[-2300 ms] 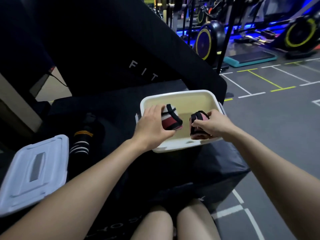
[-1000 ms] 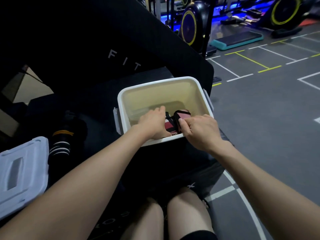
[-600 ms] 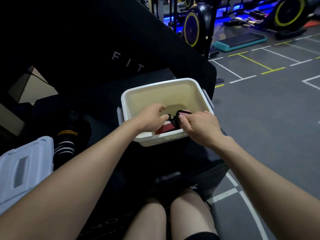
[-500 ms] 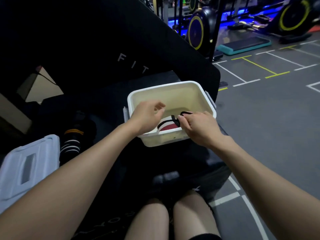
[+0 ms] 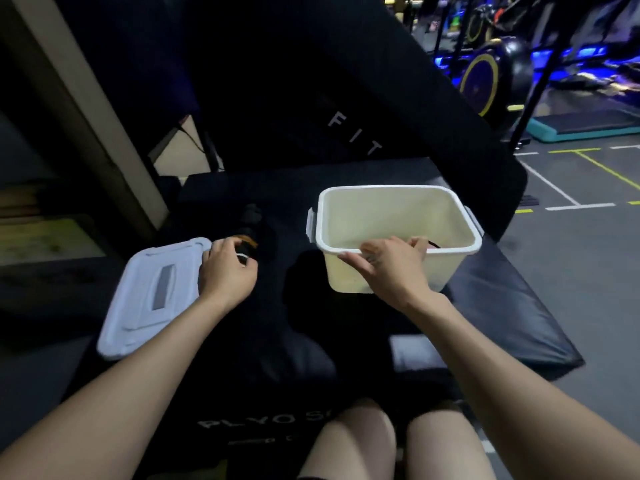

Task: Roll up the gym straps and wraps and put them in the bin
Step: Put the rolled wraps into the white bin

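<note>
A cream plastic bin point(image 5: 450, 271) stands on a black padded box. Just above its near rim a dark sliver of a rolled wrap point(image 5: 433, 243) shows; the rest of the bin's contents is hidden by the wall. My right hand point(image 5: 391, 268) hovers at the near rim with relaxed, spread fingers and holds nothing. To the left of the bin lies a black wrap with orange and white stripes point(image 5: 250, 226). My left hand point(image 5: 227, 271) is on its near end, thumb and fingers curled round it.
The bin's white lid point(image 5: 152, 299) lies flat left of my left hand. A slanted black pad point(image 5: 346, 109) rises behind the bin. Grey gym floor with painted lines point(image 5: 571, 188) and exercise machines are on the right. My knees point(image 5: 356, 441) are at the bottom.
Both hands have let go of the rolled wraps, which stay in the bin. My left hand has moved left to the striped black wrap; my right hand has lifted to the bin's rim.
</note>
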